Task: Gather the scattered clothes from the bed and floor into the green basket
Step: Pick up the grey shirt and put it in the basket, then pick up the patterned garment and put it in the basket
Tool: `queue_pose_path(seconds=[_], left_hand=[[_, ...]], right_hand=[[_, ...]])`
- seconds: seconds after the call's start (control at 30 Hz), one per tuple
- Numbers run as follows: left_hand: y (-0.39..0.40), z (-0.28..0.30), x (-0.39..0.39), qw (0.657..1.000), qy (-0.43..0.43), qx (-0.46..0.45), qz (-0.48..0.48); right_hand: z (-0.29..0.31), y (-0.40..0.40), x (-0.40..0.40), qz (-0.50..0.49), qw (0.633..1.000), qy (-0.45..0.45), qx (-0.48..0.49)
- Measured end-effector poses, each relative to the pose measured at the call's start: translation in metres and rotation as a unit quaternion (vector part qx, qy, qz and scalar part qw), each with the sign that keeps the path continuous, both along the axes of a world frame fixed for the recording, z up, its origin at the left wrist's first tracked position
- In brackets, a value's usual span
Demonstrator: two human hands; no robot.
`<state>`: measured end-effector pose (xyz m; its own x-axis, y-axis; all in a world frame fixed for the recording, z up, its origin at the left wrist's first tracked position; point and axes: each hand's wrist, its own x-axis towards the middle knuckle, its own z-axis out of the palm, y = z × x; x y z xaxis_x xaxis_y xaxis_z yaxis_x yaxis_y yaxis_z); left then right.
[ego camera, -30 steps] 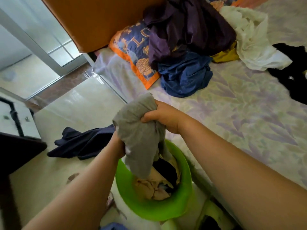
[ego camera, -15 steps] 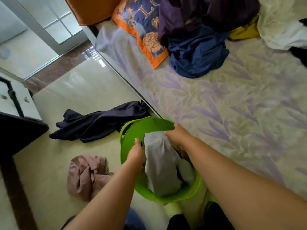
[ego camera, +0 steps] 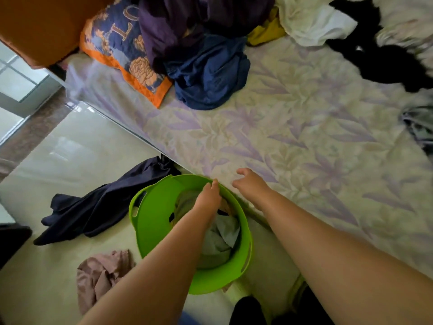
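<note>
The green basket [ego camera: 150, 219] stands on the pale floor [ego camera: 70, 160] right against the bed [ego camera: 304, 137], round and bright, with slot handles in its rim. Grey cloth [ego camera: 218, 245] fills its middle. The left hand [ego camera: 208, 198] reaches over it, fingertips resting on the far rim, holding nothing. The right hand [ego camera: 251, 184] hovers loosely open and empty at the mattress edge. A navy garment [ego camera: 100, 205] and a pink one [ego camera: 100, 275] lie on the floor beside the basket.
</note>
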<state>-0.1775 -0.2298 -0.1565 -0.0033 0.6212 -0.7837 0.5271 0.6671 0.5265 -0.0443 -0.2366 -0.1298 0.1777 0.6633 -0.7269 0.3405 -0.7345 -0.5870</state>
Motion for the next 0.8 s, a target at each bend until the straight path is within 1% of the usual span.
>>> queue_pose_path(seconds=[0.07,0.17,0.2,0.3,0.33,0.4,0.47,0.6,0.67,0.8], left_hand=[[0.001,0.013,0.039,0.999,-0.019,-0.013,-0.028],[0.001,0.026,0.088,0.998,-0.05,-0.028,-0.03],[0.0,0.028,0.102,0.998,-0.048,-0.024,-0.039],[-0.011,0.034,0.162,0.995,-0.062,-0.059,-0.058],[-0.017,0.037,0.19,0.993,-0.066,-0.076,-0.056],[-0.023,0.039,0.215,0.99,-0.077,-0.111,-0.034],[-0.035,0.043,0.261,0.988,-0.083,-0.123,-0.05],[-0.061,0.048,0.346,0.984,-0.087,-0.127,-0.092],[-0.074,0.048,0.388,0.981,-0.084,-0.128,-0.115],[-0.094,0.04,0.456,0.974,-0.089,-0.138,-0.155]], right_hand=[[-0.001,-0.008,0.027,-0.034,0.999,0.013,0.002],[-0.002,-0.022,0.064,-0.075,0.997,0.025,0.01],[-0.002,-0.026,0.077,-0.086,0.996,0.026,0.013],[-0.005,-0.047,0.134,-0.127,0.992,0.024,0.006],[-0.007,-0.056,0.158,-0.14,0.99,0.026,0.003],[-0.008,-0.065,0.182,-0.147,0.989,0.028,0.007],[-0.009,-0.082,0.224,-0.174,0.984,0.023,0.009],[-0.014,-0.117,0.308,-0.224,0.974,-0.005,0.011],[-0.016,-0.132,0.352,-0.239,0.97,-0.034,0.0],[-0.023,-0.159,0.431,-0.243,0.96,-0.141,-0.014]])
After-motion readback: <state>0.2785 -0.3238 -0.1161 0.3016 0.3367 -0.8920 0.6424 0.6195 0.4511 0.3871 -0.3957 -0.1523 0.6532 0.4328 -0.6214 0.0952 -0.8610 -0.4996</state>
